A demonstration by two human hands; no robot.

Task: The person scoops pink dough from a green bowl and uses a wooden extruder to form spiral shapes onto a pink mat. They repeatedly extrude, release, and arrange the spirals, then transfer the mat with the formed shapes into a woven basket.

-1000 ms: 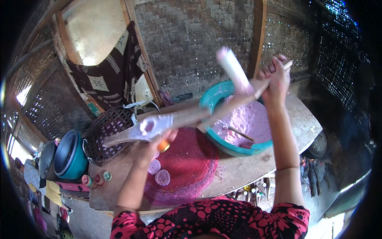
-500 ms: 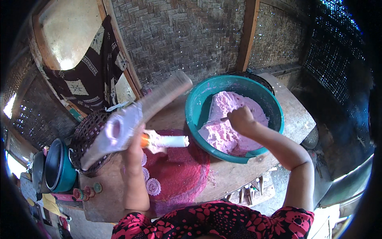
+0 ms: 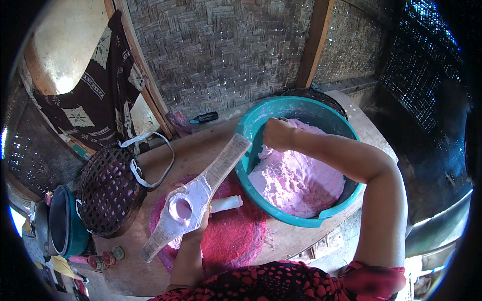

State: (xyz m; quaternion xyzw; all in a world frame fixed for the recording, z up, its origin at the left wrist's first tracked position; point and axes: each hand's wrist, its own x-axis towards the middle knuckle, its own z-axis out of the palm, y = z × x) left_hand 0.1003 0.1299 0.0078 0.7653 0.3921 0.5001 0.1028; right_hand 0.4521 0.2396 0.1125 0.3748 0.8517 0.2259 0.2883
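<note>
My left hand (image 3: pixel 202 224), mostly hidden under it, is closed on a wooden dough press (image 3: pixel 221 163), a long bar with a round hole at its middle smeared with pale pink dough. A white cylinder (image 3: pixel 228 203) sticks out beside that hand, below the bar. Inside a large teal basin (image 3: pixel 321 220), at its left part, my right hand (image 3: pixel 277 134) is closed in a fist over a mass of pink dough (image 3: pixel 296 175). What the fist grips is mostly hidden; a small dark bit shows by its knuckles.
A red round mat (image 3: pixel 233 236) lies on the wooden table (image 3: pixel 125 273) under the press. Left of it stand a dark woven basket (image 3: pixel 108 195) with a white strap and small stacked discs (image 3: pixel 108 258). A black-handled tool (image 3: pixel 204 118) lies by the woven wall.
The press has come lower and nearer, and its hole now faces up. My right hand has moved left and away across the basin. Pink rosettes on the mat are now mostly covered.
</note>
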